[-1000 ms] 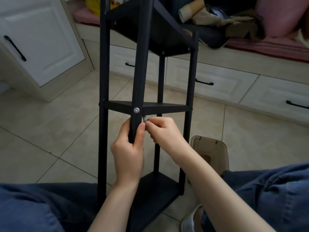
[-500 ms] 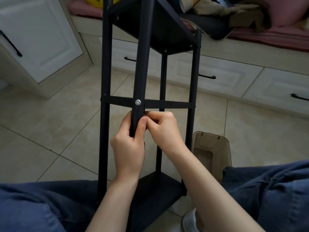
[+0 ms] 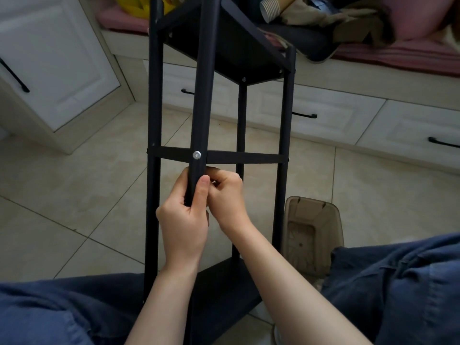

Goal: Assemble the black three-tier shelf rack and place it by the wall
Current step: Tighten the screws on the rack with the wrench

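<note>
Blue-trousered knees (image 3: 62, 312) flank the black rack (image 3: 154, 108), which stands on the floor tiles (image 3: 74, 183) between them. The left hand (image 3: 184, 220) wraps fingers and thumb round the front post (image 3: 202, 95), just under a silver screw (image 3: 197, 154). Touching it on its right, the right hand (image 3: 226, 192) curls its fingers tight against the post; what they pinch I cannot tell. A brown bin (image 3: 313, 232) sits right of the hands, with white drawers (image 3: 336, 113) and paper cups (image 3: 273, 7) beyond them. The silvery bit at the right fingertips a second ago is hidden now.

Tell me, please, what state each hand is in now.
Left hand: grips the front post.
Right hand: fingers curled beside that post; what it holds cannot be told.
</note>
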